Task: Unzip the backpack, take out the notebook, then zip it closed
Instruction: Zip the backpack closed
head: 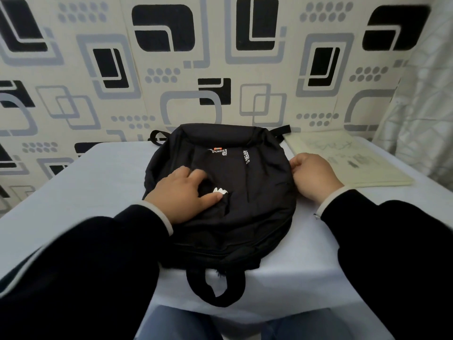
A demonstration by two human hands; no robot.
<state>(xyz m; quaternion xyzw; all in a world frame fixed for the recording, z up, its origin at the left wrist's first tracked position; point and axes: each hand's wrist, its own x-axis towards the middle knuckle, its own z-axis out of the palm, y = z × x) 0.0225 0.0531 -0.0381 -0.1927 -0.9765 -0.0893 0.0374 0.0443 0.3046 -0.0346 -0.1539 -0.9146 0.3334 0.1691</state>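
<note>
A black backpack (255,207) lies flat on the white table (98,182), its carry handle hanging over the near edge. My left hand (181,195) rests palm down on its front panel, fingers spread, beside a small white tag (220,191). My right hand (316,175) is at the backpack's right edge with its fingers curled in a pinch there; what they hold is hidden. A pale yellow notebook (348,160) lies on the table to the right of the backpack, behind my right hand.
A wall with black and grey patterned paper stands right behind the table. A white curtain (426,106) hangs at the far right. My lap in blue jeans shows below the table's near edge.
</note>
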